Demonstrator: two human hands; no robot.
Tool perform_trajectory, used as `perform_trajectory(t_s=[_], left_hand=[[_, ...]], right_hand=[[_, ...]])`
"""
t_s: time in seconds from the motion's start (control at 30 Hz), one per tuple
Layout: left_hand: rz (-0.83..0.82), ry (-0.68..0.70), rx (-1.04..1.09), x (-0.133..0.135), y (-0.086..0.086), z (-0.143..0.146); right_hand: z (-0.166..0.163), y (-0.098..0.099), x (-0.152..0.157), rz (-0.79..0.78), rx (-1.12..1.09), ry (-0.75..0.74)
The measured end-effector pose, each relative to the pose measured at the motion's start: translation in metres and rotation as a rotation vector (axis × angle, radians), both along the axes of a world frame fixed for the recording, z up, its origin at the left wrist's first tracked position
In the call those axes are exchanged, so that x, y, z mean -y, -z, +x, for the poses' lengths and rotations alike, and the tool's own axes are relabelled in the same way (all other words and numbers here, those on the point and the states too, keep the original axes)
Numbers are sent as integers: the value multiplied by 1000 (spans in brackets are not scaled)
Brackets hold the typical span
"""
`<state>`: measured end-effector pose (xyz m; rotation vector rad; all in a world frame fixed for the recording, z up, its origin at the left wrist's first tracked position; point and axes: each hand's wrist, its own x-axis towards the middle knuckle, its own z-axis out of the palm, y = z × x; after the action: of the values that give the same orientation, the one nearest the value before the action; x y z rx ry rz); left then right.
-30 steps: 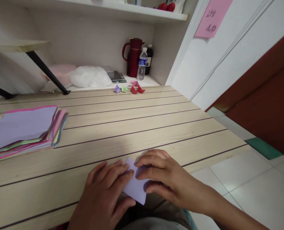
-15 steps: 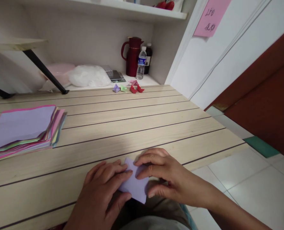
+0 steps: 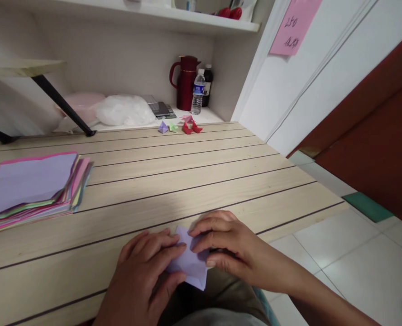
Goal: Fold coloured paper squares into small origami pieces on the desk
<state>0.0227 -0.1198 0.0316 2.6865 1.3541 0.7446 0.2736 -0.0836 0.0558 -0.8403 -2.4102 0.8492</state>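
Observation:
A small folded sheet of purple paper [image 3: 193, 268] lies at the table's near edge, its lower corner jutting out over my lap. My left hand [image 3: 150, 262] holds its left side, fingertips pressing on top and thumb at the lower left edge. From the right, my right hand [image 3: 226, 244] grips the paper with its fingers on the upper right part and its thumb at the right edge. Parts of the folds are hidden under the fingers.
A stack of coloured paper [image 3: 34, 185] lies on the left. Small folded paper pieces [image 3: 187, 128] sit at the table's back edge, before a dark red jug [image 3: 186, 86], a water bottle [image 3: 198, 93] and a plastic bag [image 3: 124, 110]. A black shelf leg [image 3: 63, 106] stands at back left.
My right thumb has moved slightly inward and up against the paper's right edge. Both hands otherwise keep their places; the view has shifted slightly.

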Motion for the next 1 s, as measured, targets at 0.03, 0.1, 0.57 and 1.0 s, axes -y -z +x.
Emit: perform_trajectory(t_s=[0.03, 0.1, 0.57, 1.0], left_hand=[[-3, -2, 11, 0, -1, 0], [-6, -11, 29, 1, 0, 1], [71, -29, 114, 2, 4, 3], [-13, -17, 117, 1, 0, 0]], right_hand=[[1, 0, 0, -10, -7, -8], [3, -1, -1, -24, -20, -18], [-14, 6, 3, 75, 18, 92], [3, -4, -6, -63, -36, -54]])
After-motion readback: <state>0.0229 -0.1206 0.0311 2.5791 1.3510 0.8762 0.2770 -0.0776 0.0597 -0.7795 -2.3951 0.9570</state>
